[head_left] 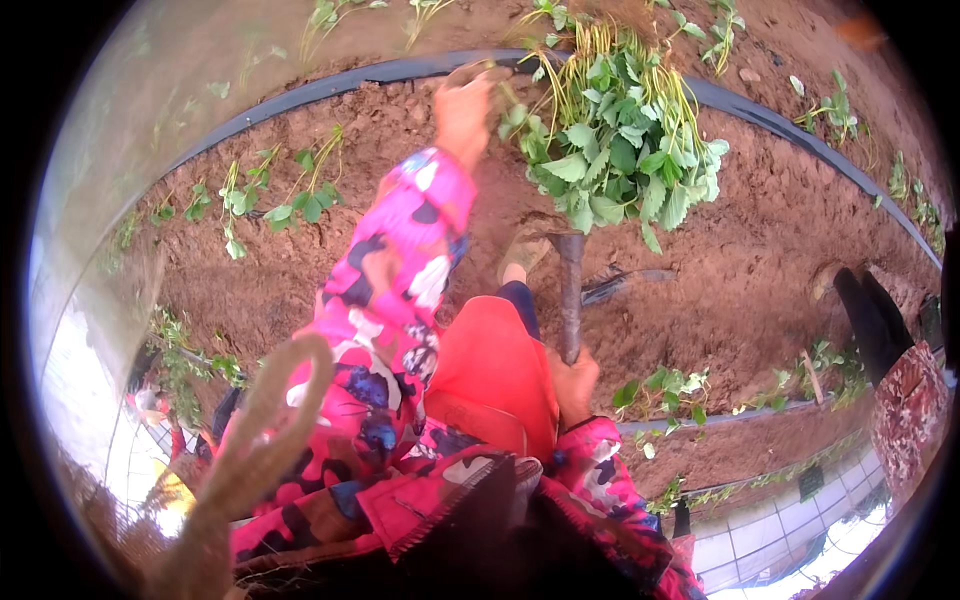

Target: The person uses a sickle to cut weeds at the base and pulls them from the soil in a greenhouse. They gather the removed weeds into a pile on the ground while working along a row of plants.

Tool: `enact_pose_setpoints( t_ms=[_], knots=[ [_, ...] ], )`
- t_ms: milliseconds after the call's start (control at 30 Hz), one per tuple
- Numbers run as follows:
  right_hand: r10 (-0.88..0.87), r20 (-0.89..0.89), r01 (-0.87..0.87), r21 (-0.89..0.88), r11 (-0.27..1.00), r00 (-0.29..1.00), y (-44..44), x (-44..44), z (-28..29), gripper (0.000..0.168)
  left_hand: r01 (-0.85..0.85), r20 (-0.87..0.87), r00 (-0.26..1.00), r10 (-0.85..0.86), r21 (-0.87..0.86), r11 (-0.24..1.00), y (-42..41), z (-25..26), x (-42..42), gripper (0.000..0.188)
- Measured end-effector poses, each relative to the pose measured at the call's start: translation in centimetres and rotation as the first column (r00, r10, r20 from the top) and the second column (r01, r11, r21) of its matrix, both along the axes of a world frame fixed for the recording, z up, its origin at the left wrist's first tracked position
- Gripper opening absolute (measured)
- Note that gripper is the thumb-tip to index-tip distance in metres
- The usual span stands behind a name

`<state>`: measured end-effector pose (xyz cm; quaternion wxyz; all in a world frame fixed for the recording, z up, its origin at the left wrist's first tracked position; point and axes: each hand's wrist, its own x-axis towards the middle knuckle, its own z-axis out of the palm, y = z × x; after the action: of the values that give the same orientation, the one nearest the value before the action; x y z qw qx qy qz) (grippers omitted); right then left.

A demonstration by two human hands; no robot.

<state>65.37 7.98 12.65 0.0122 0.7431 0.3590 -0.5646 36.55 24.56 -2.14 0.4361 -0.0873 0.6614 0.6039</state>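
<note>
My left hand [463, 109] reaches forward over the soil, beside a black drip-irrigation hose [337, 84]. Its fingers are blurred near a thin stem, and whether they grip it is unclear. Just right of it lies a large bunch of leafy seedlings [615, 146], apparently strawberry plants, with yellowish stems pointing away from me. Low on the right, my right hand [574, 384] is closed around the handle of a short hand hoe [571, 296]. The hoe's head, partly hidden, is at the soil just below the leaves.
Small seedlings [304, 199] stand or lie along the bed at left, and more [667, 390] at right. A short black hose piece [607, 286] lies on the brown soil [720, 300]. Another person's dark-clad legs [870, 322] are at far right.
</note>
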Motion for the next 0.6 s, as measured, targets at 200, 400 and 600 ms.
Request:
enact_pose_setpoints(
  t_ms=[200,400,600],
  knots=[
    [0.289,0.027,-0.289,0.207,0.935,0.957,4.7,-2.3,-0.1,0.021,-0.255,0.215,0.944,0.251,-0.009,0.967,-12.0,2.1,-7.6,0.019],
    [0.671,0.151,-0.670,0.371,0.643,0.726,11.3,-9.3,-2.7,0.026,-0.347,0.312,0.882,0.354,-0.078,0.934,-16.3,2.0,-9.8,0.018],
    [0.888,0.211,-0.820,0.511,0.256,0.409,17.0,-17.9,-3.8,0.022,-0.388,0.341,0.850,0.400,-0.108,0.915,-17.2,1.6,-8.8,0.015]
  ],
)
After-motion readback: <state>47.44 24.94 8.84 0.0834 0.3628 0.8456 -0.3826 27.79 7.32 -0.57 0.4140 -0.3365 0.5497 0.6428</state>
